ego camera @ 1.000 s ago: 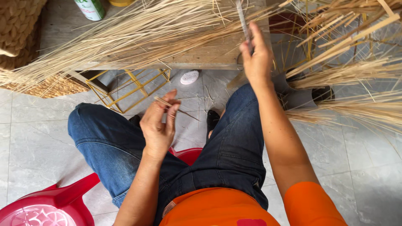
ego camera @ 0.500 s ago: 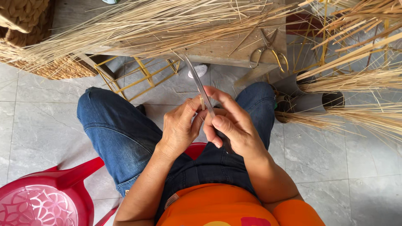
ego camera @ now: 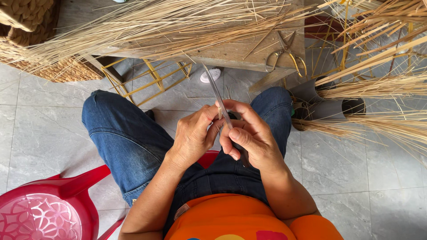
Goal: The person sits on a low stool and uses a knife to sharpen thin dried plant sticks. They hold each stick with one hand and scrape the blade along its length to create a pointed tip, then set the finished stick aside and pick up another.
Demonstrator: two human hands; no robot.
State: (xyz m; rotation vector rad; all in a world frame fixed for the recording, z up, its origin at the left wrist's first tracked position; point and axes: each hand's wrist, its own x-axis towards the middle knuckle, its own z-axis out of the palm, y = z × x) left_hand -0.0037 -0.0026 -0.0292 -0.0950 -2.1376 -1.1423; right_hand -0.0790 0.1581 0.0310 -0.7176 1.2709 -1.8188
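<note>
Both hands meet over the lap. Right hand [ego camera: 249, 142] clenched around a thin grey blade [ego camera: 215, 91], long, flat, narrow, slanting up-left toward the bench [ego camera: 231, 53]. Left hand [ego camera: 193, 138] pinches a short pale straw strip [ego camera: 219, 112] against the blade. Scissors [ego camera: 287, 55] lie on the bench among loose straw [ego camera: 147, 26].

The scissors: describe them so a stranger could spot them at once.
Start at the wooden bench strewn with straw-coloured reeds. Near its front right edge lie the scissors, beyond the right hand. They are the only metal, loop-handled tool among those thin stalks.
</note>
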